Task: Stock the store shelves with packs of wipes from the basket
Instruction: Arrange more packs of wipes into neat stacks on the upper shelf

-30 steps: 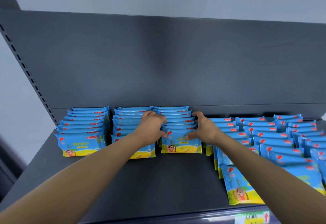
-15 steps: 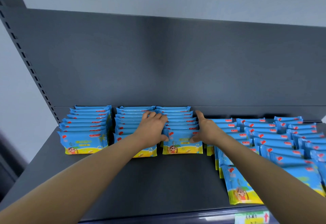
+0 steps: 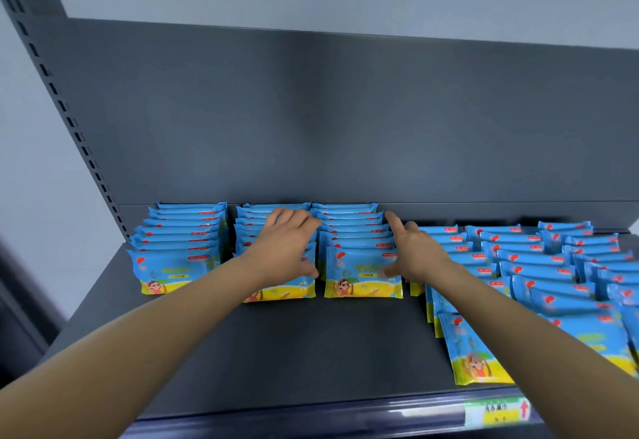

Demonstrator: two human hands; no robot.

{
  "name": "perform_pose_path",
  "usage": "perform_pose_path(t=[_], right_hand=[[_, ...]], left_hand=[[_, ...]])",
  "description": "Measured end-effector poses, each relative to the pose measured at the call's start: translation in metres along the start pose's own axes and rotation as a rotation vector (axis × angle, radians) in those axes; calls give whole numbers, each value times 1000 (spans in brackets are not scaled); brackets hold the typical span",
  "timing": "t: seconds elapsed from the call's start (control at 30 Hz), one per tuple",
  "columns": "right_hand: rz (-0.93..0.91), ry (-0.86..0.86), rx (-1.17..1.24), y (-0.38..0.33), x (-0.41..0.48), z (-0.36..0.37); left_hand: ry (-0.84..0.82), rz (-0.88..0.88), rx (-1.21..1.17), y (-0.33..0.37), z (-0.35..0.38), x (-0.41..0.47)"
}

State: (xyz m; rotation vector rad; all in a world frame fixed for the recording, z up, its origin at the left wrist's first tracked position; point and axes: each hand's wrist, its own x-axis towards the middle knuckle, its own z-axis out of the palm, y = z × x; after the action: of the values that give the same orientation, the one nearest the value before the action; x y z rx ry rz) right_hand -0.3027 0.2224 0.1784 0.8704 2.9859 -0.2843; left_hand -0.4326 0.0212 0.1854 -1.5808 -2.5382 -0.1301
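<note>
Dark grey metal shelf (image 3: 276, 352), seen from above by the person stocking it, with a grey back panel (image 3: 345, 110) behind. Blue packs of wipes (image 3: 179, 241) with yellow bottoms stand on edge in rows that run from 6 o'clock back to 12 o'clock, faces toward the viewer.

Both bare arms reach in from 6 o'clock to the middle row (image 3: 352, 231). This row lies between the hands, its long axis pointing to 12 o'clock.

The left hand (image 3: 287, 248) is at the row's 9 o'clock side. It lies flat, fingers spread and nearly straight, on top of the neighbouring row (image 3: 256, 227), thumb reaching toward the gap between the two rows.

The right hand (image 3: 415, 253) is at the row's 3 o'clock side, fingers straight along the packs' ends, thumb touching the front pack (image 3: 363, 276). Neither hand grips anything; both look equally near.

The move in hand seems to be squaring this row from both sides.

More rows (image 3: 539, 265) at 3 o'clock lean looser and come further forward. A yellow and green price label (image 3: 494, 411) sits on the shelf's front lip. The basket is out of view.
</note>
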Motion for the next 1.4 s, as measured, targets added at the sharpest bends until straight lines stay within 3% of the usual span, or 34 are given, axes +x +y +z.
perform_pose_path(t=[0.1,0.2,0.4,1.4], right_hand=[[-14,-52,-68,-4,-6,9],[-27,-30,-104,-10,-11,23],[-48,120,-157,-11,-11,27],[86,44,54,-14,-5,16]], left_hand=[[-182,-14,218,-10,7,-21],[-185,-37,322,-19,19,-29],[-104,-37,269,-26,28,-30],[-108,-29,181,-13,19,-20]])
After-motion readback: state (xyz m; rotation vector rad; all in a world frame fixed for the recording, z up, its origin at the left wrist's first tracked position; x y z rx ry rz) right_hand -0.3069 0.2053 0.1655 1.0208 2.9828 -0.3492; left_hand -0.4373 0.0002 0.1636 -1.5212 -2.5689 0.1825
